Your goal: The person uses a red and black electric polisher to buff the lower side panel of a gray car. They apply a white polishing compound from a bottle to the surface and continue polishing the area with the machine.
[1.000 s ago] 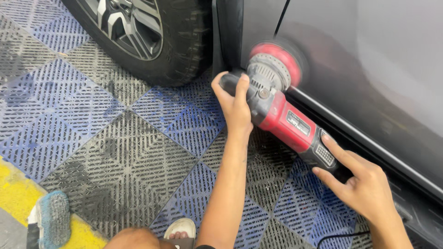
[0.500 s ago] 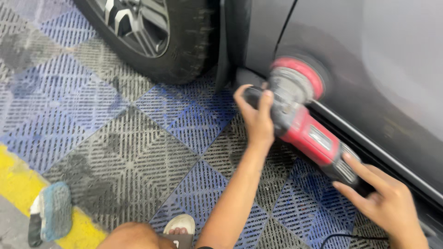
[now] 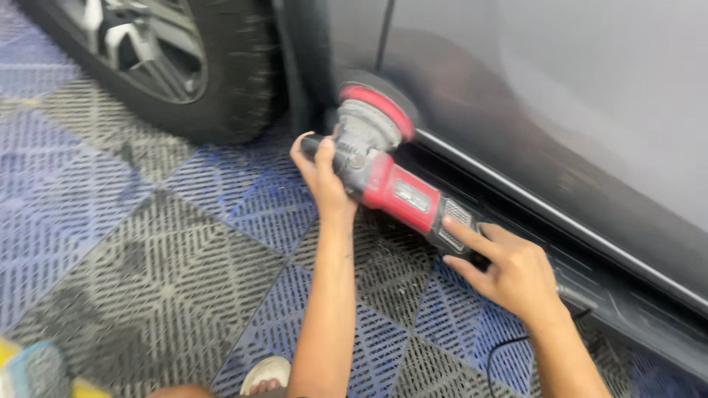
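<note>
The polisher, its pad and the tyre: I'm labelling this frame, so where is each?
polisher [image 3: 398,193], head view, on the red body casing.
red pad [image 3: 377,105], head view, on its rim against the car panel.
tyre [image 3: 240,70], head view, on the black sidewall.

I see even, fairly bright light from overhead, with a soft pale sheen across the grey car panel [image 3: 560,96]. Shadow pools under the wheel arch behind the tyre [image 3: 228,81]. The whole view is smeared by motion blur, worst on the floor tiles [image 3: 147,250] and bottom-left corner.
</note>
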